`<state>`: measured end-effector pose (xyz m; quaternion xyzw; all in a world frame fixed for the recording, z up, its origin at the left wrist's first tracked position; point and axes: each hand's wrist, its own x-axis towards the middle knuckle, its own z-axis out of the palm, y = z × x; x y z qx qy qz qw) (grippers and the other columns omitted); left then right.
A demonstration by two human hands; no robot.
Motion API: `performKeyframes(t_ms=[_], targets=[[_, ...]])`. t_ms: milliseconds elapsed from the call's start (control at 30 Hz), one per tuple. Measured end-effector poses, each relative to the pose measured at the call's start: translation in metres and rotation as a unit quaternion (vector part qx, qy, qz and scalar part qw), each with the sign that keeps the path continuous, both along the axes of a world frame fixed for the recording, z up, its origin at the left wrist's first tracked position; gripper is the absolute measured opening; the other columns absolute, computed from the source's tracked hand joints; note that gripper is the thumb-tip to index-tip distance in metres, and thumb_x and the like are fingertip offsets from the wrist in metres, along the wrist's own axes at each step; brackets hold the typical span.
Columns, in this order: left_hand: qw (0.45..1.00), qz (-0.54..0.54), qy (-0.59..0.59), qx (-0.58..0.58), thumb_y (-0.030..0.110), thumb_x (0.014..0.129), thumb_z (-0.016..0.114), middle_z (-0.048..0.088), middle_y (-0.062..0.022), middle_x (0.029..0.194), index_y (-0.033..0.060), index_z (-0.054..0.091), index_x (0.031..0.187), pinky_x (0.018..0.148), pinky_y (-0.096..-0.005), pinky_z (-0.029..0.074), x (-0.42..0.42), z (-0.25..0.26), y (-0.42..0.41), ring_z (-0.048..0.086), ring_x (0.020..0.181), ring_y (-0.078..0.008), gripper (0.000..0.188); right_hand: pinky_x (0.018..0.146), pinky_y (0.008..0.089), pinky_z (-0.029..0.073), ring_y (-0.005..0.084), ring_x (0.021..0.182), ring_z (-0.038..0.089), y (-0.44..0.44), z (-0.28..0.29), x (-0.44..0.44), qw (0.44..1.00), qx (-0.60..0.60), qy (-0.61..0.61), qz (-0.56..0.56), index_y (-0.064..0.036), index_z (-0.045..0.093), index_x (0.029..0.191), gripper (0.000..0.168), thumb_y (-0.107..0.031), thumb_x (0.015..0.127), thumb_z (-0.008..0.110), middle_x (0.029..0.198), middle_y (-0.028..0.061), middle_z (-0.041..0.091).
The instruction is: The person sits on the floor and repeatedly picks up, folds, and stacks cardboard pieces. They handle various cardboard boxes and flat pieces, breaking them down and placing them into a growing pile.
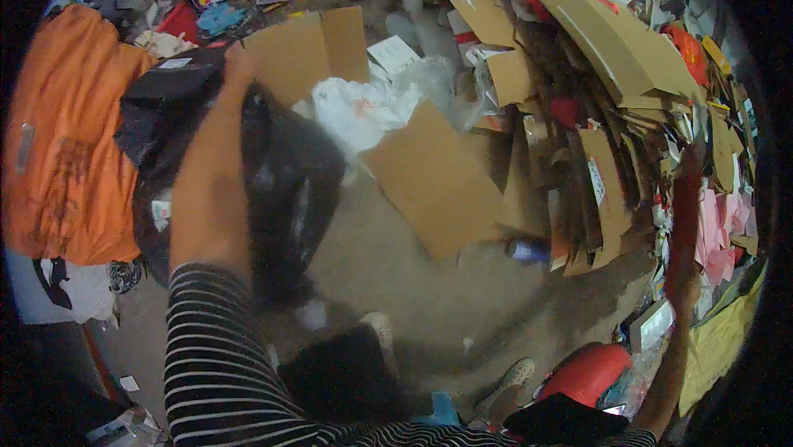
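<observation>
My left hand [240,64] reaches forward, its fingers closed at the upper edge of a large black plastic bag [294,174]. The bag hangs on both sides of my forearm. A brown cardboard piece [288,53] with a folded panel meets the hand on its right; the fingers blur into it. My right hand [683,291] is low at the right rim, in dim light. A long dark reddish thing [686,218] runs up from it, and I cannot tell whether the hand grips it. A flat cardboard sheet [433,187] lies between my hands, beside a crumpled white plastic bag [365,103].
A full orange sack [74,137] stands at left. Stacked flattened cardboard [595,193] fills the right side. A blue item [530,250] lies by the stack. Near my feet on the concrete floor [372,249] is a red rounded object [588,372]. Mixed packaging lines the back.
</observation>
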<state>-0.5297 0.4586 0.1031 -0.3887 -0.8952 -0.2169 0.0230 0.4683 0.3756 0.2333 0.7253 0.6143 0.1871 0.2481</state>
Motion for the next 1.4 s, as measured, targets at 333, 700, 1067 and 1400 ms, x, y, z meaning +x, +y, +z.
performKeyframes(t_ms=[333,700,1067,1400], targets=[[0.972,-0.117,0.195,0.056,0.02,0.065,0.068,0.023,-0.0174,0.135,0.0031,0.024,0.13,0.099,-0.0382,0.027,-0.043,-0.021,0.027,0.029,0.122,-0.0317,0.08,0.096,0.0352,0.03,0.0316,0.115,0.038,0.013,-0.071,-0.414,0.845,-0.057,0.482,0.226,-0.005,0.027,0.129,0.069,-0.006,0.07,0.063,0.126,0.0178,0.038],[0.976,-0.05,-0.022,-0.209,0.021,0.075,0.053,0.058,-0.0181,0.101,0.0034,0.056,0.105,0.08,-0.0438,0.044,0.009,-0.002,0.029,0.056,0.094,-0.0322,0.035,0.065,0.0328,0.044,0.0188,0.076,0.055,0.078,-0.235,-0.462,0.794,-0.224,0.562,-0.06,0.004,0.054,0.101,0.044,-0.023,0.067,0.066,0.081,0.0089,0.061],[0.905,-0.351,0.126,0.205,-0.002,0.073,0.046,0.045,-0.0136,0.077,0.0124,0.048,0.118,0.063,-0.038,0.041,0.237,0.12,-0.1,0.048,0.072,-0.0304,0.047,0.061,0.0308,0.04,0.0134,0.069,0.05,-0.119,-0.072,-0.378,0.7,-0.11,0.652,-0.269,0.001,0.058,0.092,0.031,-0.027,0.078,0.056,0.076,0.0049,0.055],[0.693,-0.696,-0.072,-0.173,0.001,0.071,0.049,0.048,-0.0188,0.097,0.0206,0.034,0.126,0.07,-0.0421,0.047,0.417,0.133,-0.272,0.052,0.09,-0.0364,0.061,0.076,0.0353,0.044,0.0217,0.093,0.052,-0.171,-0.06,-0.362,0.294,0.048,0.913,-0.278,0.001,0.048,0.106,0.034,-0.026,0.084,0.047,0.099,0.0111,0.054]])
